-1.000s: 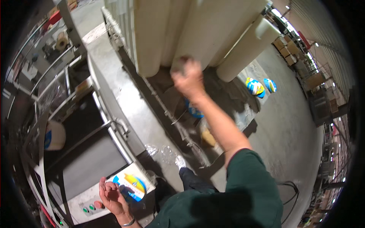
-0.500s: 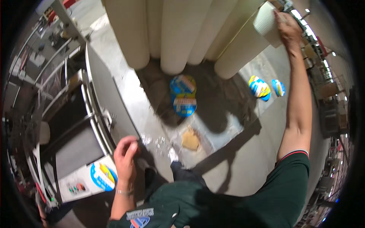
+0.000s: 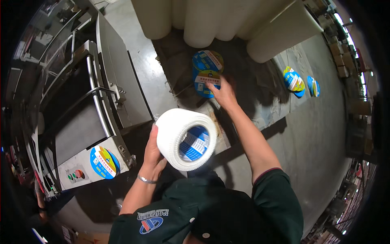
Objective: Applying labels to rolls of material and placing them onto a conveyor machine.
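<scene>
My left hand (image 3: 153, 156) holds a wide roll of white mesh tape (image 3: 172, 130) in front of my body. The roll is tilted so that its open end shows a blue-and-white printed lining (image 3: 197, 143) inside the core. My right hand (image 3: 224, 93) reaches forward to a stack of round blue-and-yellow labels (image 3: 203, 90). Its thumb lies over the nearer label and the other fingers are spread at the right edge, apart from the thumb. Just beyond, another pile of round labels (image 3: 206, 59) overlaps this stack.
Tall off-white rolls (image 3: 199, 22) stand at the far side of a dark-covered low platform (image 3: 260, 87). Two more label piles (image 3: 294, 81) lie to the right. At left is a grey machine (image 3: 81, 136) with metal rails, push buttons (image 3: 77, 175) and round labels (image 3: 103, 162) on its panel.
The white tape roll is now in my left hand, which was empty. My right hand has come down from the tall rolls at upper right to the labels. The view has shifted.
</scene>
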Available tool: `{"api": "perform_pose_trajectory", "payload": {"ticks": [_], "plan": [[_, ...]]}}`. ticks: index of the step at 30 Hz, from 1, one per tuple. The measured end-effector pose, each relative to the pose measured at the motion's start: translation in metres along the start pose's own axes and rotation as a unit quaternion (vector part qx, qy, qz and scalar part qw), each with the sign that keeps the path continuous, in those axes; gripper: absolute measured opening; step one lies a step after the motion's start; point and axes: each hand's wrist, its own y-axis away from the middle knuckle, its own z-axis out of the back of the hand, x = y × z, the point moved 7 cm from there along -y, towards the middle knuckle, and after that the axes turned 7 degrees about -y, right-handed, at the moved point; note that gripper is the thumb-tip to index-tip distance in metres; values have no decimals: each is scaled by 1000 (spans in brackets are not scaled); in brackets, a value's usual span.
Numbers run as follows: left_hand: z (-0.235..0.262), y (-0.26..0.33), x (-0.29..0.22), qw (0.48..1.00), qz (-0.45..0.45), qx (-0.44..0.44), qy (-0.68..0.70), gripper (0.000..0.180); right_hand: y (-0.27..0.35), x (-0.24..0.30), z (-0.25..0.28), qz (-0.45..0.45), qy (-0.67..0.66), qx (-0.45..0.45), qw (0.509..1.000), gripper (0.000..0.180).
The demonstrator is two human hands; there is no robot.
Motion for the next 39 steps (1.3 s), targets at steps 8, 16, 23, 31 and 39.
{"api": "perform_pose_trajectory", "payload": {"ticks": [8,16,23,31,39], "plan": [[72,40,-30,989,-67,-58,121,57,-11,-42,-14,-110,161,-34,980,46],[134,64,-63,970,-115,-67,201,64,120,183,-55,-134,-434,231,860,17],[165,111,-104,972,-135,-21,193,76,174,305,-134,-37,-253,239,937,32],[229,168,-166,955,-178,-27,236,81,214,426,-206,372,-18,187,909,35],[306,208,-246,941,-221,-28,256,80,248,526,-305,381,-9,316,869,103]]}}
